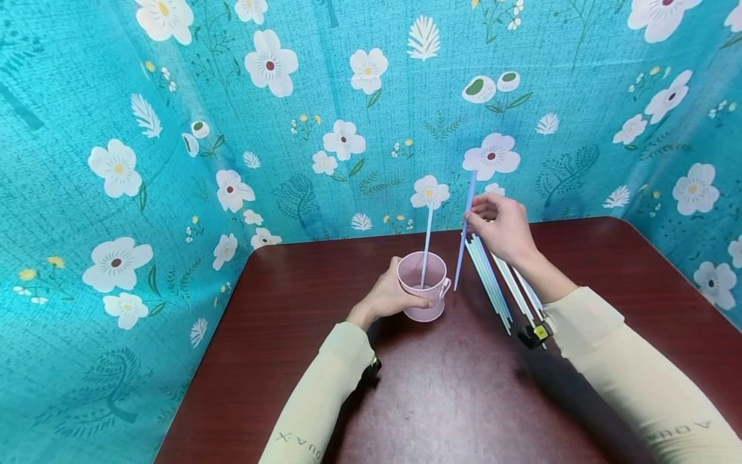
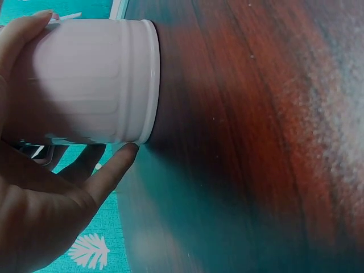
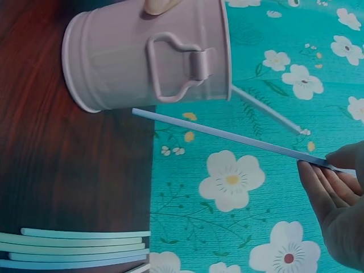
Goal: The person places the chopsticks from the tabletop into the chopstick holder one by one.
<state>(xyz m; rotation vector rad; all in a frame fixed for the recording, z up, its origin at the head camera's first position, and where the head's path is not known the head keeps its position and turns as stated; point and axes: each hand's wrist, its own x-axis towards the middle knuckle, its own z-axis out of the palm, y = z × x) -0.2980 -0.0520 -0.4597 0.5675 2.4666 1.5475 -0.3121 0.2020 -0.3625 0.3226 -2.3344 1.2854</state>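
Observation:
My left hand (image 1: 391, 293) grips a small pink bucket (image 1: 424, 313) from its left side, thumb across the front. The bucket stands upright on the table, with a looped handle (image 3: 170, 94) on its side. One pale blue stick (image 1: 427, 241) leans inside it, rising well above the rim. To the bucket's right, my right hand (image 1: 503, 227) pinches a thin blue-violet stick (image 1: 462, 248) between thumb and fingertips. That stick hangs nearly upright, its lower end beside the bucket and apart from it. Below the right hand lies a bunch of pale blue, green and white sticks (image 1: 489, 283).
The dark red wooden table (image 1: 301, 309) reaches back to a turquoise flowered cloth (image 1: 324, 96) hanging behind and at the sides. A black device with a yellow label (image 1: 534, 334) is at the right wrist, over the ends of the white sticks.

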